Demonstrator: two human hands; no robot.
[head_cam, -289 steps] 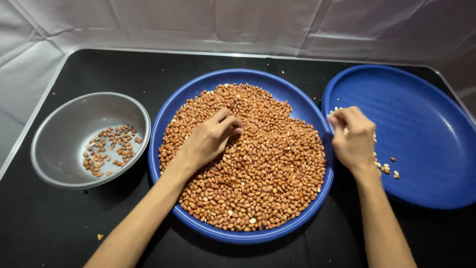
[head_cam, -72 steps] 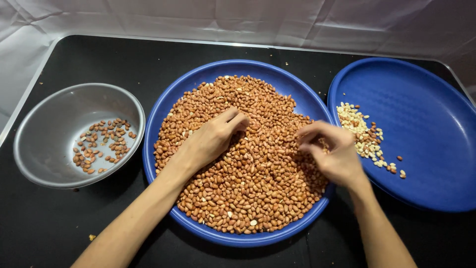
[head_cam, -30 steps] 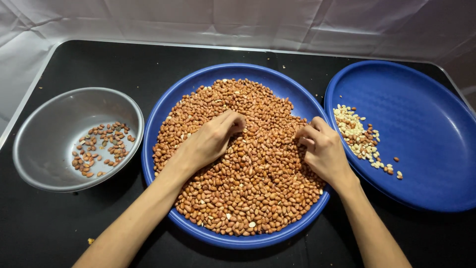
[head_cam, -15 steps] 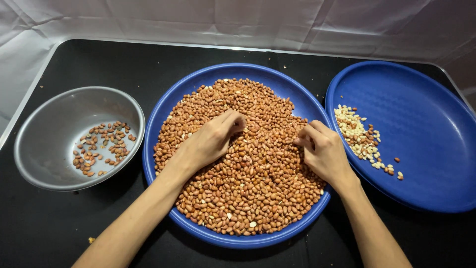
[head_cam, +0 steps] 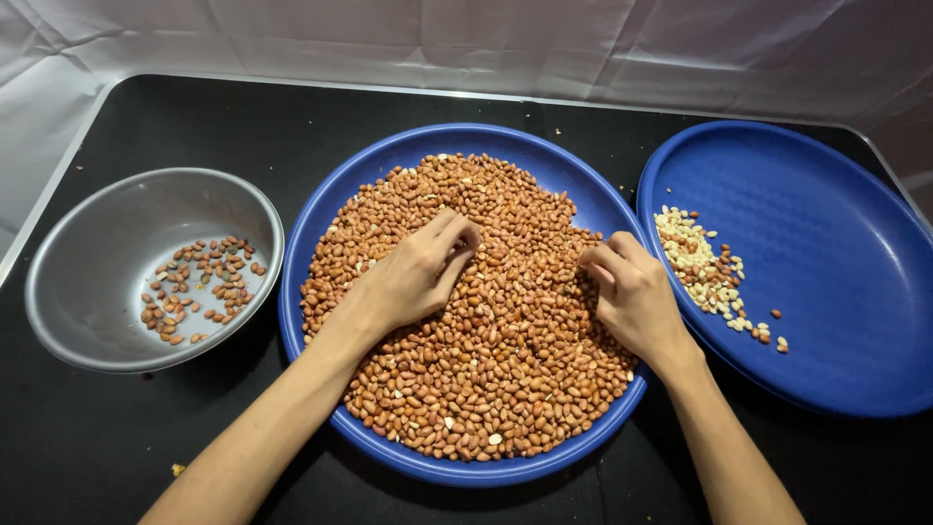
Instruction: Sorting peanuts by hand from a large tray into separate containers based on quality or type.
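A big blue round tray (head_cam: 389, 165) in the middle of the black table holds a thick heap of red-brown peanuts (head_cam: 505, 389). My left hand (head_cam: 418, 277) lies on the heap left of its middle, fingers curled down into the nuts. On the heap's right side my right hand (head_cam: 632, 297) has its fingertips pinched among the peanuts. Whether either hand holds nuts is hidden by the fingers. To the right, a second blue tray (head_cam: 826, 243) carries a small pile of pale skinless peanuts (head_cam: 695, 262) near its left rim.
A grey metal bowl (head_cam: 87, 262) at the left holds a few dark peanuts (head_cam: 194, 287). The black table (head_cam: 194, 117) is edged by white cloth (head_cam: 486, 44) at the back and sides. Small crumbs lie on the table near the front left.
My right hand has come back from the right tray onto the peanut heap and pinches there. The pale pile on the right tray has grown. My left hand has stayed in place.
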